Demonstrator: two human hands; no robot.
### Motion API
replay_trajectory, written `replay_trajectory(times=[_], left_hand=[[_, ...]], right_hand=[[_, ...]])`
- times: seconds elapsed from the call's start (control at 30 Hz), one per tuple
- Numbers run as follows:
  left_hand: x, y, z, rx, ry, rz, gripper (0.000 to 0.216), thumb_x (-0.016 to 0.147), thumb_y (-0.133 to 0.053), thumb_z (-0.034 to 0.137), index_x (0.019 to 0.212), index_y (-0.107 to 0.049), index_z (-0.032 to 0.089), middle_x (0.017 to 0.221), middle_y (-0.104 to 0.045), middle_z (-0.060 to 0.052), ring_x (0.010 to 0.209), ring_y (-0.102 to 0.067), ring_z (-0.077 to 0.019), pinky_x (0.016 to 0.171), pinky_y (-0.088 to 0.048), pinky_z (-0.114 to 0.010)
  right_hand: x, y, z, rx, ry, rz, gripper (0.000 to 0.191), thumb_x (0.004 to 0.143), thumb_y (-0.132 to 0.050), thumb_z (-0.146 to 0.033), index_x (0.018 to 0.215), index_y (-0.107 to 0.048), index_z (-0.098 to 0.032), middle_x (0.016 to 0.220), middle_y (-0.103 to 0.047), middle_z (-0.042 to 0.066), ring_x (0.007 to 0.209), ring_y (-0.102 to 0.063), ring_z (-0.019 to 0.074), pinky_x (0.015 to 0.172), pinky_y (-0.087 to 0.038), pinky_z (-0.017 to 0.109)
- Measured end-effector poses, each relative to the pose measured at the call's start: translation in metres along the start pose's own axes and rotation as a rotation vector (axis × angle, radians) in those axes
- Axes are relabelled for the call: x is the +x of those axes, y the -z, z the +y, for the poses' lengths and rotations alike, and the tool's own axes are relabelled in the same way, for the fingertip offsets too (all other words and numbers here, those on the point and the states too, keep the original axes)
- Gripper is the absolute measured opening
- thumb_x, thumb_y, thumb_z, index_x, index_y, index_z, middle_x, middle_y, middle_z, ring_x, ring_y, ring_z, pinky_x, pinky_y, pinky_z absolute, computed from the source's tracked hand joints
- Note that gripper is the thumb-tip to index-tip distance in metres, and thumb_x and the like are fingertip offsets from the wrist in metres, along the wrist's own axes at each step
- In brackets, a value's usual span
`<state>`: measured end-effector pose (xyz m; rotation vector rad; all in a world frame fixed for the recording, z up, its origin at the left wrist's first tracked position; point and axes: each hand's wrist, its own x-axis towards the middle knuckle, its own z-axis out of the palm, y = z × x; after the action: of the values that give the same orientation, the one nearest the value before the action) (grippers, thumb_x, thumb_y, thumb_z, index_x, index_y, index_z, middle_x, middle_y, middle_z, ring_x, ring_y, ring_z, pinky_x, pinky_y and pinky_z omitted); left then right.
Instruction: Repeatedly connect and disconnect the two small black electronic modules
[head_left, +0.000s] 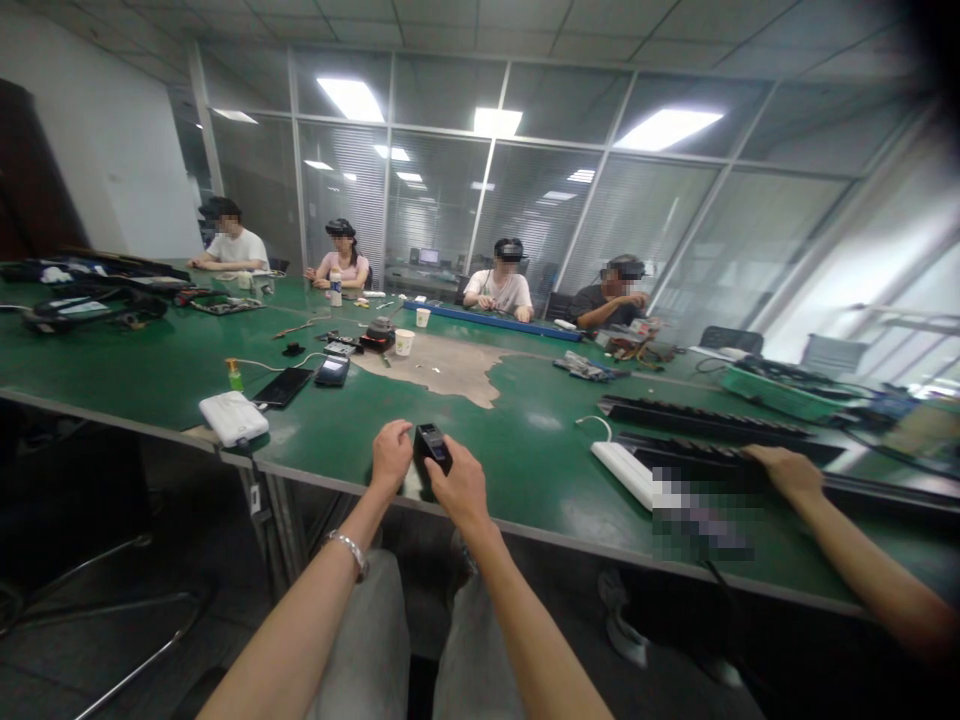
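At the near edge of the green table, my right hand (462, 483) grips a small black boxy device (431, 438) with a darker screen-like face. Its thumb lies across the device's front and the fingers wrap the right side. Just left of the device is my left hand (391, 460), fingers curled in and closed. Whatever those fingers hold, if anything, is too small or hidden to make out. A metal bracelet (350, 552) circles my left wrist.
On the green table (315, 430) to the left lie a white power bank (234, 418), a black phone (284, 388) and a dark handheld device (332, 370). A white power strip (626, 474) lies right, near another person's hand (791, 475). Paper cups (404, 343) stand ahead; several people sit opposite.
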<state>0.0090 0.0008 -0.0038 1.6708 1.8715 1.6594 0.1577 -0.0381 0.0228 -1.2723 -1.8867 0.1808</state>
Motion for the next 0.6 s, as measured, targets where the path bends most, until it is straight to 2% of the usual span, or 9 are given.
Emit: replay_trajectory(times=[0.17, 0.3, 0.47, 0.6], left_hand=[[-0.001, -0.001, -0.001, -0.015, -0.004, 0.006, 0.035, 0.080, -0.044, 0.010, 0.099, -0.072, 0.017, 0.108, -0.071, -0.009, 0.105, -0.063, -0.0189, 0.101, -0.046, -0.036], [-0.002, -0.002, -0.002, -0.012, -0.010, 0.016, 0.033, 0.079, -0.045, 0.010, 0.098, -0.072, 0.015, 0.108, -0.071, -0.009, 0.105, -0.064, -0.0192, 0.102, -0.046, -0.036], [0.000, -0.004, -0.002, 0.011, -0.012, 0.014, 0.032, 0.079, -0.046, 0.009, 0.095, -0.072, 0.014, 0.106, -0.072, -0.009, 0.105, -0.064, -0.0188, 0.101, -0.047, -0.035], [0.001, -0.005, -0.004, 0.018, -0.019, 0.022, 0.031, 0.079, -0.046, 0.009, 0.094, -0.073, 0.015, 0.105, -0.072, -0.008, 0.104, -0.064, -0.0182, 0.100, -0.048, -0.034]], right_hand=[[0.019, 0.020, -0.005, 0.127, -0.034, 0.119, 0.044, 0.083, -0.060, -0.035, 0.123, -0.061, -0.016, 0.118, -0.067, 0.011, 0.109, -0.062, 0.0234, 0.097, -0.046, 0.035], [0.025, 0.032, 0.014, 0.129, -0.117, 0.205, 0.046, 0.083, -0.058, -0.037, 0.123, -0.060, -0.015, 0.121, -0.065, 0.012, 0.110, -0.061, 0.0241, 0.099, -0.045, 0.037], [0.016, 0.019, 0.052, 0.039, -0.133, 0.171, 0.048, 0.079, -0.059, -0.031, 0.123, -0.061, -0.012, 0.118, -0.066, 0.015, 0.110, -0.061, 0.0267, 0.099, -0.045, 0.040], [0.007, 0.006, 0.065, 0.015, -0.101, 0.177, 0.048, 0.079, -0.058, -0.028, 0.123, -0.060, -0.011, 0.119, -0.065, 0.016, 0.111, -0.060, 0.0273, 0.099, -0.045, 0.042]])
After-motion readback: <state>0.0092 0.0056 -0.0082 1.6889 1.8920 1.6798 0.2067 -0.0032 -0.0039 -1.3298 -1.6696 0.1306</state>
